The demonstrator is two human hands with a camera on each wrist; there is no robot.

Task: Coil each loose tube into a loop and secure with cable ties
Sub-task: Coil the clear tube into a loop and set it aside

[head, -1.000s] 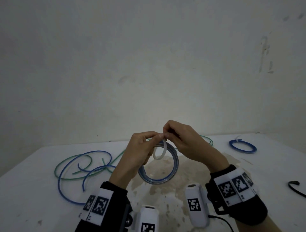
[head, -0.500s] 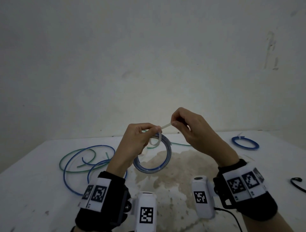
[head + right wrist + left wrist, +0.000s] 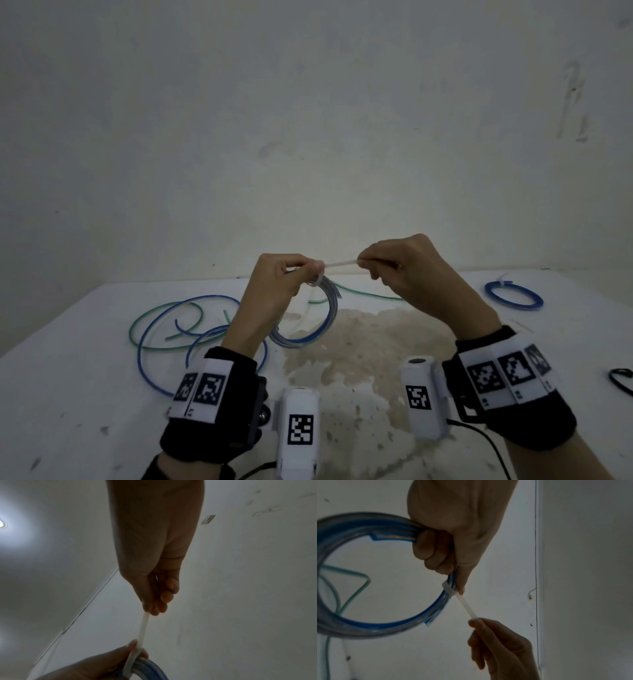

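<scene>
White plaster wall backs a stained white counter point(image 3: 359, 359). Held above it, the left hand point(image 3: 453, 536) curls round the coiled blue-and-clear tube point(image 3: 373, 624), keeping its turns bunched. The right hand point(image 3: 157, 599) pinches the white plastic cable tie point(image 3: 467, 607) tail, taut, probably to cinch the loop.

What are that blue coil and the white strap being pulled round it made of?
The blue coil looks like soft, glossy, see-through plastic tubing with a blue stripe: light shows through it, and it bends into a loop without kinking. The white strap looks like a matte, milky nylon cable tie: a thin flat band, pulled straight by the right hand.
</scene>
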